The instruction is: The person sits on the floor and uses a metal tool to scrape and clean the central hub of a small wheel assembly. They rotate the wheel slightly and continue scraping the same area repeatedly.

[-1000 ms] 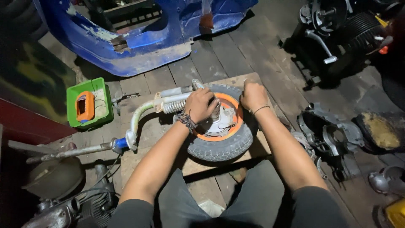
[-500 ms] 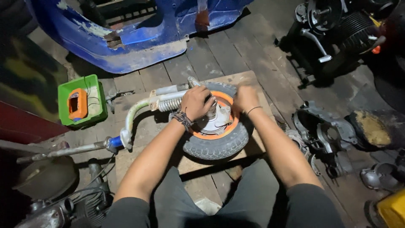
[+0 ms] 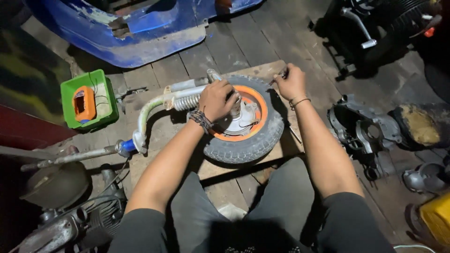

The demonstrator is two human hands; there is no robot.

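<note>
green box [image 3: 89,100]: far left on floor, orange part inside
fork [image 3: 154,105]: pale curved tube with spring, runs left from wheel
left hand [image 3: 216,99]: curled shut on wheel hub
wheel [image 3: 243,119]: small tyre, orange rim, flat on board [image 3: 262,71], centre
right hand [image 3: 291,83]: fingers pinched on thin dark tool at tyre's far edge
engine case [image 3: 363,129]: right, apart

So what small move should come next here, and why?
Probably bring the right hand with its thin dark tool in to the hub of the small orange-rimmed rubber-tyred wheel. The left hand already covers and steadies the hub on the wooden board, while the right hand sits off the tyre's far edge.
</note>
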